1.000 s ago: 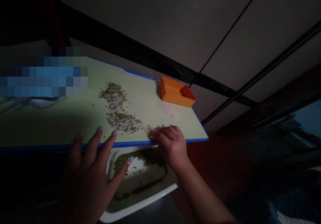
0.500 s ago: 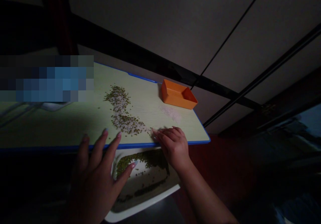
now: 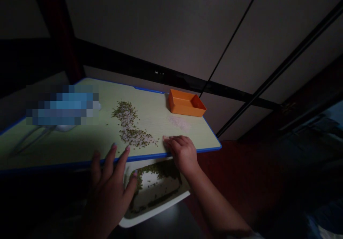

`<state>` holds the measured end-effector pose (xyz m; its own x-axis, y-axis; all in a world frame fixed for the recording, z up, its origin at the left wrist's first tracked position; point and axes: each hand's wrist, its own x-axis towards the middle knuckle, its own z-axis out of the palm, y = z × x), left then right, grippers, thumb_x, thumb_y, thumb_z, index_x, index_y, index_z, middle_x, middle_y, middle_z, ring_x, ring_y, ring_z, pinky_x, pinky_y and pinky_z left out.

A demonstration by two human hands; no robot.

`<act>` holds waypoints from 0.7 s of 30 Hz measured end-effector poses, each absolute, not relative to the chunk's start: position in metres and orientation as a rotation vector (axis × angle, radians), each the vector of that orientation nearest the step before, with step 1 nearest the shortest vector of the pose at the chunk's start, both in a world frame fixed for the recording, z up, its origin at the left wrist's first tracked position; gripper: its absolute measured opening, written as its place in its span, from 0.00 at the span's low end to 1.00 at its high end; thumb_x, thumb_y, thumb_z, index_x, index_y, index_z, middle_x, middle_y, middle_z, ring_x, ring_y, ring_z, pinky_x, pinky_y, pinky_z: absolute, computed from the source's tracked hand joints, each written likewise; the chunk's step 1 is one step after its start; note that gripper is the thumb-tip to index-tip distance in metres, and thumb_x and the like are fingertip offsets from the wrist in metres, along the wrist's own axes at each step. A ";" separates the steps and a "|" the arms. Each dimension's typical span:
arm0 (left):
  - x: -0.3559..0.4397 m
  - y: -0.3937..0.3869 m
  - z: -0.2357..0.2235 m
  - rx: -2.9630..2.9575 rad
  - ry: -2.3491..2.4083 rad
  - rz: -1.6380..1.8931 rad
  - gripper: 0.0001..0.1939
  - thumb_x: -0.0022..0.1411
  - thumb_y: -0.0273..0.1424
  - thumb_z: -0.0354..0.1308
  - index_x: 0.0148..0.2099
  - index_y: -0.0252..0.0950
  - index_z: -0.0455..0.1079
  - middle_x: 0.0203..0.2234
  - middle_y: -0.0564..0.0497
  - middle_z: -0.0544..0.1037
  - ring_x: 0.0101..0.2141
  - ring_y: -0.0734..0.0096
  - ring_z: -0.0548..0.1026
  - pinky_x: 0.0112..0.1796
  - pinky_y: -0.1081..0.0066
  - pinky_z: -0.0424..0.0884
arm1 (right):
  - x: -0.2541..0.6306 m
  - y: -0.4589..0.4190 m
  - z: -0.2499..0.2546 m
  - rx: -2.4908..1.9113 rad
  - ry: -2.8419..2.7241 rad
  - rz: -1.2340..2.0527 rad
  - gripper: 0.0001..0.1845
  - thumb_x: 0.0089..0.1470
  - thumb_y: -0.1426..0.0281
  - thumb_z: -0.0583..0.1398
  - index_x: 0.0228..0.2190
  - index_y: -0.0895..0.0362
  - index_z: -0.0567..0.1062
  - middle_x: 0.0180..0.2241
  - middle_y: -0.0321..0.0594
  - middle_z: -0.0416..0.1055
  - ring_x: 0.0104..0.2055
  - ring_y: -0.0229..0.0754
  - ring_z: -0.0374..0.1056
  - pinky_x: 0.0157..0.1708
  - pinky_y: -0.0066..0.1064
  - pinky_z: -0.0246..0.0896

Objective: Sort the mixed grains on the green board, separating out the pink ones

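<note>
The left hand (image 3: 109, 192) has its fingers spread wide. The right hand (image 3: 184, 157) has bunched fingers over the table (image 3: 150, 114); I can't tell if they pinch anything. From it, the green-and-white pile (image 3: 134, 135) is at ten o'clock, the orange box (image 3: 187, 109) at twelve.

Orange box (image 3: 187, 109), green-and-white grains (image 3: 135, 137), blue-edged tabletop (image 3: 152, 114)

Legible text: none can be read on any surface.
Dark wall strip (image 3: 120, 58): small pale marks are seen near the middle; whether lettering is formed cannot be told.
Blue pixelated patch (image 3: 71, 104): detail is obscured, and no characters can be made out.
</note>
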<state>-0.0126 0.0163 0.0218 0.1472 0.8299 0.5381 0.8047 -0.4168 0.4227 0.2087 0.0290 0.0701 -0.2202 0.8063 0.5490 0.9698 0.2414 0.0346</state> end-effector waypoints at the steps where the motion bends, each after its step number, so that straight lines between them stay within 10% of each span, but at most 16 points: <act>1: -0.013 0.017 0.021 2.349 1.689 1.137 0.29 0.59 0.36 0.47 0.62 0.34 0.57 0.65 0.40 0.50 0.66 0.44 0.36 0.62 0.45 0.44 | 0.211 0.028 0.070 -1.637 -2.051 -0.564 0.11 0.61 0.68 0.54 0.36 0.55 0.76 0.36 0.41 0.77 0.39 0.42 0.68 0.42 0.32 0.56; 13: -0.007 0.025 0.022 2.399 1.754 0.950 0.27 0.58 0.27 0.44 0.61 0.32 0.57 0.64 0.34 0.51 0.66 0.50 0.40 0.62 0.44 0.37 | 0.234 -0.015 0.060 -1.818 -1.551 -0.507 0.15 0.62 0.68 0.45 0.30 0.56 0.67 0.22 0.41 0.69 0.25 0.43 0.64 0.27 0.31 0.51; 21: -0.005 0.028 0.025 2.438 1.763 0.908 0.27 0.58 0.26 0.44 0.61 0.32 0.56 0.61 0.33 0.58 0.66 0.52 0.46 0.62 0.43 0.36 | 0.247 -0.040 0.048 -1.641 -1.312 0.285 0.14 0.62 0.61 0.45 0.30 0.54 0.64 0.27 0.38 0.70 0.30 0.40 0.66 0.31 0.28 0.59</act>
